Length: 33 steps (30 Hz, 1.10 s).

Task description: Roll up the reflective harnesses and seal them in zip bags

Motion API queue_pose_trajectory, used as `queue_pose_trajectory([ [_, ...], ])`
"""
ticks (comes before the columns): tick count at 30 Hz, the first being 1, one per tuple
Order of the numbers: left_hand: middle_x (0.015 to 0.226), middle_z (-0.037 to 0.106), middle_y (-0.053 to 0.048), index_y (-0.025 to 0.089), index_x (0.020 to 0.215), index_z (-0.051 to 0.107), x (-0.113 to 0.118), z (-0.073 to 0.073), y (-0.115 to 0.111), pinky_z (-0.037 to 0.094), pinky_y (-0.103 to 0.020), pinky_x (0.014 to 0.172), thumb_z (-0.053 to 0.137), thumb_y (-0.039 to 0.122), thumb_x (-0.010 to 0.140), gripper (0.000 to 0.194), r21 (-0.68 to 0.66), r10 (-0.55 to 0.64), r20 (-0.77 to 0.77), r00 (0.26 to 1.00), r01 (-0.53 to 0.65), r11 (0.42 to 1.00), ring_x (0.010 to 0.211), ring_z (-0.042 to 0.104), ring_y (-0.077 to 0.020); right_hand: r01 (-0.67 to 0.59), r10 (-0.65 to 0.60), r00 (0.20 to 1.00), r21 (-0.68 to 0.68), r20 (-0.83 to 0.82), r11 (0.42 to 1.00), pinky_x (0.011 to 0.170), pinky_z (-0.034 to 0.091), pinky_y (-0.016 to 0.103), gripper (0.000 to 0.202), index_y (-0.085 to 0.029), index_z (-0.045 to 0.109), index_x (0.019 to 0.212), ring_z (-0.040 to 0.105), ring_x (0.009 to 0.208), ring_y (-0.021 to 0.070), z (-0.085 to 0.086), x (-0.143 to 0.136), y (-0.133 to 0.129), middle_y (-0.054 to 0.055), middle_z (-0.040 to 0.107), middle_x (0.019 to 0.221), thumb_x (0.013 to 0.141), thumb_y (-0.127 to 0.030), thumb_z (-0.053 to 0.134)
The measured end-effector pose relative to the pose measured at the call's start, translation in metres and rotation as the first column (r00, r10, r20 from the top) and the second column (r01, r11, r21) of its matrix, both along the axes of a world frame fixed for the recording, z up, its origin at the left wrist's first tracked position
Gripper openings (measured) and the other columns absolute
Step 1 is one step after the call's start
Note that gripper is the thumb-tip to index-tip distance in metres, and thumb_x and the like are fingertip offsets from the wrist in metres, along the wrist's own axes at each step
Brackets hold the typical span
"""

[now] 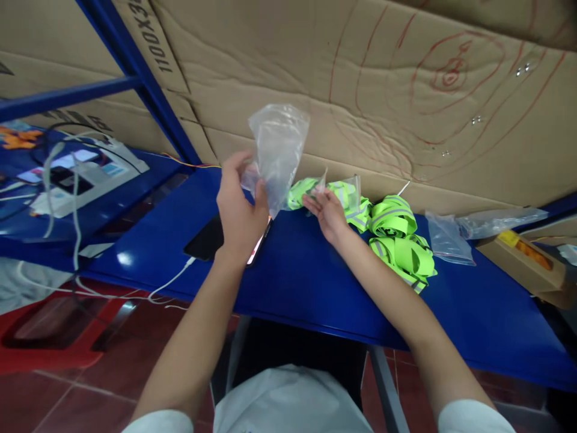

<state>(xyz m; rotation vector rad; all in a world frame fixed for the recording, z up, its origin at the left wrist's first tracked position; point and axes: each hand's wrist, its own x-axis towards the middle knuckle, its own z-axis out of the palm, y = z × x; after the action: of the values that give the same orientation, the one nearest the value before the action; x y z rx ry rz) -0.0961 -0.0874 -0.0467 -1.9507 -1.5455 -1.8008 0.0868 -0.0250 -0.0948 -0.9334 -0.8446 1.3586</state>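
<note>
My left hand (pixel 243 207) is raised over the shelf, its thumb and fingers closed on a clear plastic bag (pixel 282 144) that stands up above them. The bag looks flat, with nothing visible inside. My right hand (pixel 330 213) is palm up with its fingers stretched out, at a clear bag (pixel 351 189) around neon-green straps with silver stripes. Whether the fingertips touch that bag I cannot tell. Beside my right forearm lie a rolled green reflective strap (pixel 393 216) and a looser green strap bundle (pixel 408 258).
Flat clear bags (pixel 448 237) and a small cardboard box (pixel 523 264) lie on the right of the blue shelf (pixel 297 288). Dark phones (pixel 205 237) with a white cable lie by my left wrist. Cardboard (pixel 252 54) closes the back; a blue post (pixel 157 108) stands left.
</note>
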Motion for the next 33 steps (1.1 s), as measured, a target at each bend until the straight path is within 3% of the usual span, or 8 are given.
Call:
queue_pose_trajectory([
  [4,0.129,0.07,-0.01,0.022,0.142,0.053,0.013,-0.011,-0.008,0.053,-0.043,0.109,0.058,0.021,0.095,0.047,-0.116,-0.187,-0.027,0.982,0.183,0.976,0.118,0.069,-0.0251,-0.019,0.016,0.997,0.04,0.071,0.999,0.102,0.061,0.032,0.03,-0.024,0.059,0.112,0.071,0.106,0.013,-0.004,0.008,-0.021,0.001,0.07,0.119,0.086,-0.033,0.072],
  [9,0.123,0.071,-0.01,0.019,0.142,0.053,0.044,-0.022,-0.016,0.054,-0.039,0.105,0.055,0.014,0.09,0.052,-0.292,-0.503,-0.122,0.856,0.453,0.842,0.115,0.07,-0.0244,-0.018,-0.002,0.966,0.072,0.258,0.997,0.085,0.063,0.034,0.051,-0.023,0.065,0.117,0.072,0.103,0.0199,0.005,0.081,-0.063,0.006,0.074,0.117,0.091,-0.067,0.062],
  [12,0.124,0.072,-0.011,0.017,0.145,0.052,0.063,-0.025,-0.012,0.052,-0.041,0.105,0.051,0.011,0.09,0.055,-0.414,-0.596,-0.25,0.763,0.472,0.779,0.115,0.069,-0.0258,0.004,-0.044,0.913,0.1,0.405,0.995,0.083,0.063,0.034,0.066,-0.022,0.066,0.12,0.072,0.104,0.0214,0.003,0.127,-0.083,0.009,0.074,0.12,0.097,-0.079,0.044],
  [15,0.123,0.073,-0.01,0.018,0.145,0.052,0.077,-0.028,-0.006,0.05,-0.045,0.105,0.049,0.008,0.089,0.057,-0.467,-0.592,-0.436,0.677,0.392,0.792,0.115,0.069,-0.0285,0.013,-0.1,0.816,0.155,0.569,0.988,0.085,0.062,0.036,0.064,-0.023,0.066,0.128,0.073,0.104,0.0216,-0.007,0.154,-0.097,0.009,0.073,0.126,0.1,-0.076,0.042],
  [20,0.112,0.072,-0.015,0.013,0.135,0.061,0.085,-0.04,-0.006,0.052,-0.054,0.092,0.053,0.014,0.087,0.048,-0.406,-0.425,-0.695,0.581,0.17,0.898,0.106,0.069,-0.0374,-0.07,-0.204,0.542,0.285,0.815,0.956,0.101,0.058,0.043,0.045,-0.024,0.071,0.125,0.071,0.112,0.0244,-0.016,0.161,-0.112,0.009,0.074,0.124,0.101,-0.059,0.057],
  [27,0.133,0.067,-0.022,0.013,0.133,0.062,0.079,-0.049,-0.011,0.044,-0.065,0.105,0.047,0.006,0.091,0.044,-0.247,-0.129,-0.699,0.703,-0.069,0.966,0.122,0.065,-0.0424,-0.151,-0.26,0.112,0.275,0.959,0.95,0.125,0.031,0.063,0.042,-0.026,0.071,0.13,0.06,0.135,0.0331,0.013,0.206,-0.122,0.01,0.071,0.133,0.101,-0.054,0.061],
  [30,0.142,0.064,-0.02,0.017,0.128,0.063,0.089,-0.051,-0.019,0.035,-0.067,0.115,0.046,0.001,0.092,0.043,-0.113,-0.092,-0.682,0.726,0.02,0.993,0.133,0.061,-0.0392,-0.164,-0.034,-0.132,0.012,0.991,0.986,0.124,0.028,0.073,0.077,-0.029,0.056,0.152,0.049,0.148,0.0408,0.013,0.228,-0.126,0.013,0.057,0.154,0.087,-0.065,0.076],
  [33,0.14,0.066,-0.017,0.019,0.118,0.065,0.104,-0.056,-0.03,0.038,-0.06,0.114,0.049,0.002,0.094,0.034,-0.015,-0.198,-0.718,0.667,0.27,0.963,0.129,0.063,-0.0332,-0.126,0.163,-0.292,-0.207,0.942,0.97,0.118,0.039,0.075,0.108,-0.029,0.036,0.166,0.036,0.157,0.0463,0.008,0.228,-0.129,0.016,0.04,0.169,0.077,-0.065,0.085],
])
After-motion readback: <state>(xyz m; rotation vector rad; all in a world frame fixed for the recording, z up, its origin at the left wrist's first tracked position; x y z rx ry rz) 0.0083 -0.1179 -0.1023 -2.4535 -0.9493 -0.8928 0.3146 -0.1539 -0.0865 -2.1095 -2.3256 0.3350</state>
